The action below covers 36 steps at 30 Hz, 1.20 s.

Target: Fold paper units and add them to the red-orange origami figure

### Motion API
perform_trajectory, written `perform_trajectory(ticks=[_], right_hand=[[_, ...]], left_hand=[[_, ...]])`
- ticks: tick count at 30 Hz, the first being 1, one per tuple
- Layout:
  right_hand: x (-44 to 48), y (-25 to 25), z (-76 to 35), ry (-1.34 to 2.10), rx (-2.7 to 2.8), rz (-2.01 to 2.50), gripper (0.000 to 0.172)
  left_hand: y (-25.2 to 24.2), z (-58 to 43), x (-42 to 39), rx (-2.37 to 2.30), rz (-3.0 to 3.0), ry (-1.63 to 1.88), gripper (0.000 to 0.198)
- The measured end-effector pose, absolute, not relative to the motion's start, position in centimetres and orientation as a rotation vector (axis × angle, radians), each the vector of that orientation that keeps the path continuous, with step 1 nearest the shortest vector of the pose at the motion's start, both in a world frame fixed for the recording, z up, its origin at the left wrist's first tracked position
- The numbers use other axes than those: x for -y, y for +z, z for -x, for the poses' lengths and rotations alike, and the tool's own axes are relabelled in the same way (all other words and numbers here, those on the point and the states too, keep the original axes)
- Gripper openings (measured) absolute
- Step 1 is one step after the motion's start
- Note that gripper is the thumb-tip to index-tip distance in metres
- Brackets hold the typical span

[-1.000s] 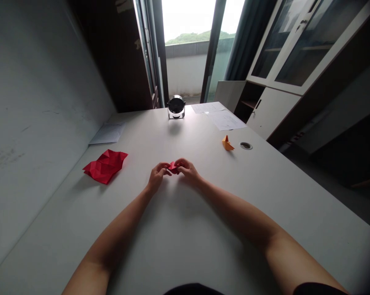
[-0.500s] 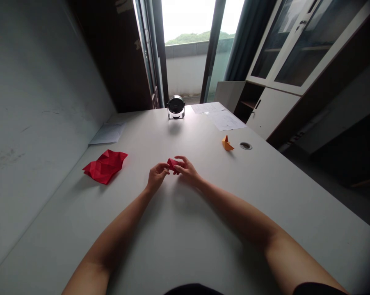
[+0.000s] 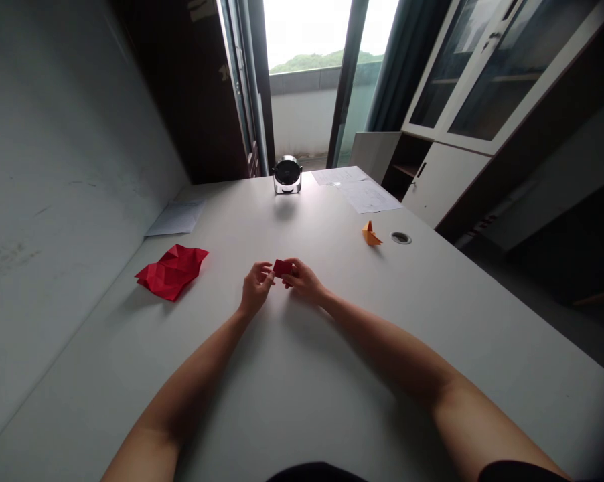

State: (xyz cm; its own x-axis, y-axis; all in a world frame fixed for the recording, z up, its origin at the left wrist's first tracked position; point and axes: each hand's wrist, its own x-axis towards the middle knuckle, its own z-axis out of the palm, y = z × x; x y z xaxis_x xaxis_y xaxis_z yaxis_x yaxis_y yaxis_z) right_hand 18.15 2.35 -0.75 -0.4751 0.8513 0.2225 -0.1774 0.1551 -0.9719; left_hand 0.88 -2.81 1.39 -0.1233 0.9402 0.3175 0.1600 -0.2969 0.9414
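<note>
Between my hands, just above the white table (image 3: 302, 375), is a small piece of folded red paper (image 3: 281, 268) with a flat, roughly square face toward me. My right hand (image 3: 305, 281) pinches its right side between thumb and fingers. At its left edge is my left hand (image 3: 256, 286), fingers parted and loosely curled; the thumb tip is close to the paper, and I cannot tell whether it touches. A larger creased red sheet (image 3: 172, 273) lies partly crumpled to the left. An orange folded-paper figure (image 3: 371, 234) stands on the right.
A round black device on a metal stand (image 3: 286, 175) is at the table's far edge. Printed sheets (image 3: 367, 195) lie at the back right, another paper (image 3: 175, 218) at the back left. A cable hole (image 3: 401, 238) is near the right edge. A wall borders the left side.
The red paper has turned in my right hand, from a pointed face to a flat, squarer one. My left fingers have loosened and drawn slightly back from it.
</note>
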Motion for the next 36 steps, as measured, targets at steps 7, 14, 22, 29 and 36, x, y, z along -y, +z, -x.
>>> perform_trajectory(ticks=[7, 14, 22, 29, 36], right_hand=[[-1.5, -0.4, -18.2, 1.382, 1.708, 0.782, 0.026], [-1.6, -0.1, -18.5, 1.001, 1.846, 0.958, 0.023], [-1.5, -0.1, -18.4, 0.986, 1.842, 0.895, 0.017], [-1.0, 1.0, -18.6, 1.044, 1.866, 0.849, 0.024], [-0.8, 1.3, -18.7, 0.998, 1.896, 0.824, 0.023]], left_hand=[[0.7, -0.3, 2.4, -1.285, -1.42, 1.458, 0.024], [1.2, -0.3, 2.7, -1.424, -1.737, 1.455, 0.014], [1.8, -0.5, 3.0, -1.392, -1.868, 1.409, 0.009], [1.7, -0.5, 2.9, -1.347, -1.821, 1.39, 0.008], [0.7, -0.4, 2.4, -1.323, -1.606, 1.386, 0.006]])
